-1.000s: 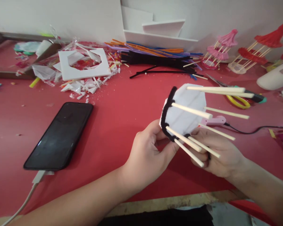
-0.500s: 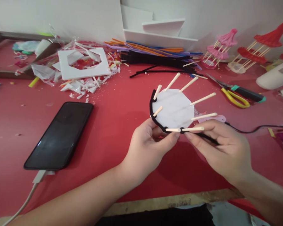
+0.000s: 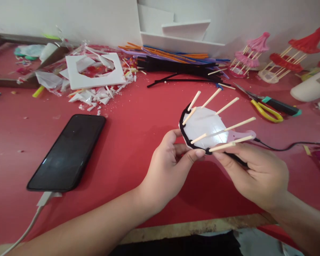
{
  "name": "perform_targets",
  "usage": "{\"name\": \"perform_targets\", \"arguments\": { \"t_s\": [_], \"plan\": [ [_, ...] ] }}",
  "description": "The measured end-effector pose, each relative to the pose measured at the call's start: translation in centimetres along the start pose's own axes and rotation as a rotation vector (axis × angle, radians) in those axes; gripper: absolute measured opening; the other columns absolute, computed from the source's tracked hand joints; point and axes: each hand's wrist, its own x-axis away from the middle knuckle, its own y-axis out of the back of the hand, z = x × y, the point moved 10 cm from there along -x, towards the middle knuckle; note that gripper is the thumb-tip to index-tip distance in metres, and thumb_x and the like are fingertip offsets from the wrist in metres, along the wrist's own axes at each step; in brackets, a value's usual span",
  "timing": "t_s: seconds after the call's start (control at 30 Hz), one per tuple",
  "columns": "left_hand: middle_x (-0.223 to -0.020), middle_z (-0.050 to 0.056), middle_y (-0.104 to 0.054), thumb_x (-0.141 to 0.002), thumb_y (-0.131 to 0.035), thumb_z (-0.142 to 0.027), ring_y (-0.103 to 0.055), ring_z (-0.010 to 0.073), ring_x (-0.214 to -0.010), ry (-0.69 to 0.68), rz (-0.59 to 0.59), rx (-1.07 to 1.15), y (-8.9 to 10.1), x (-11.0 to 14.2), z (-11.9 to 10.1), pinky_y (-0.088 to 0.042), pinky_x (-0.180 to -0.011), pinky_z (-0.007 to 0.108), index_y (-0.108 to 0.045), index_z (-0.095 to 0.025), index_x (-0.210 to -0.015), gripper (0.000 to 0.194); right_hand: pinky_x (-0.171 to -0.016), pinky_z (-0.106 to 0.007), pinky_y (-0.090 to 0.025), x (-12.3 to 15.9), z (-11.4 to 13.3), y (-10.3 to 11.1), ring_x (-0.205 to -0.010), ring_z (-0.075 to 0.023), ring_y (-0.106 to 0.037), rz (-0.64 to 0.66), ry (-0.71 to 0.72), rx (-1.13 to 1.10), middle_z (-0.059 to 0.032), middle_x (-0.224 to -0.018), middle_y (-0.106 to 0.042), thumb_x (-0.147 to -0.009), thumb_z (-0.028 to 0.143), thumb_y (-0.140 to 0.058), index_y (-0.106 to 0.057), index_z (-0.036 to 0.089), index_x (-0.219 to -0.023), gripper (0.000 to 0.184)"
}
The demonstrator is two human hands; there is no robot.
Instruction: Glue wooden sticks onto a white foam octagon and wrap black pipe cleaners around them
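Note:
A white many-sided foam board disc (image 3: 202, 124) is held above the red table, tilted, with several thin wooden sticks (image 3: 226, 105) standing up around its rim. A black pipe cleaner (image 3: 184, 132) runs along the disc's left and near edge, looped round some of the sticks. My left hand (image 3: 173, 163) pinches the disc's near-left edge, thumb on the front side. My right hand (image 3: 253, 170) is closed on the pipe cleaner's loose length by the near-right edge; its thumb is close to a looped stick. Part of that length is hidden behind the fingers.
A phone (image 3: 69, 153) on a charging cable lies left. Foam scraps and a cut-out white board (image 3: 96, 83) sit behind it. Pipe cleaners (image 3: 176, 65) are piled at the back. Yellow-handled scissors (image 3: 266, 110), a cutter (image 3: 281, 106), and pink (image 3: 252, 53) and red (image 3: 296, 53) stick models stand right.
The disc has turned and tilted in my hands, shifting slightly right, so light now glints off its surface. Both hands still grip the same piece.

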Motion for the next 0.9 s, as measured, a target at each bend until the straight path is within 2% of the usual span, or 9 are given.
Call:
{"name": "perform_targets", "arguments": {
  "t_s": [0.13,0.3,0.5,0.7,0.9],
  "plan": [
    [-0.092,0.003,-0.076,-0.087,-0.068,-0.021,-0.073,0.0155,-0.09,-0.028,0.04,0.075,-0.6,0.0,-0.3,-0.055,-0.085,0.025,-0.06,-0.017,-0.103,0.018,-0.061,-0.015,-0.053,0.0,0.6,0.1,-0.065,-0.0105,-0.072,-0.021,0.032,0.061,0.0022,-0.082,-0.078,-0.09,0.015,-0.061,-0.069,0.022,-0.092,0.011],
    [-0.096,0.004,-0.076,-0.084,-0.073,-0.022,-0.071,0.0161,-0.093,-0.024,0.043,0.056,-0.7,0.1,-0.2,-0.055,-0.082,0.024,-0.061,-0.017,-0.114,0.033,-0.064,-0.013,-0.053,0.1,1.6,0.2,-0.066,-0.0101,-0.073,-0.045,0.116,0.121,-0.0002,-0.081,-0.078,-0.088,0.011,-0.061,-0.068,0.019,-0.091,0.011],
    [-0.099,0.005,-0.076,-0.083,-0.072,-0.018,-0.071,0.0154,-0.093,-0.023,0.03,0.102,-0.6,0.1,-0.4,-0.055,-0.08,0.023,-0.059,-0.017,-0.115,0.034,-0.055,-0.017,-0.053,0.2,1.7,0.2,-0.057,-0.0104,-0.07,-0.043,0.144,0.124,0.002,-0.075,-0.077,-0.091,0.013,-0.056,-0.067,0.022,-0.092,0.014],
    [-0.094,0.005,-0.077,-0.082,-0.073,-0.021,-0.072,0.017,-0.087,0.007,0.023,0.084,-0.5,0.3,-0.3,-0.055,-0.074,0.024,-0.059,-0.018,-0.108,0.03,-0.056,-0.022,-0.057,0.3,1.7,0.2,-0.058,-0.0147,-0.072,-0.025,0.129,0.084,0.0039,-0.073,-0.076,-0.088,0.011,-0.055,-0.068,0.03,-0.098,0.025],
    [-0.095,0.006,-0.078,-0.081,-0.075,-0.021,-0.071,0.016,-0.083,0.026,0.03,0.111,-0.5,0.3,-0.4,-0.055,-0.074,0.024,-0.057,-0.018,-0.109,0.034,-0.052,-0.022,-0.057,0.3,1.5,-0.1,-0.055,-0.0146,-0.071,-0.003,0.109,0.059,0.0044,-0.074,-0.077,-0.087,0.012,-0.058,-0.068,0.03,-0.104,0.027]
  ]
}}
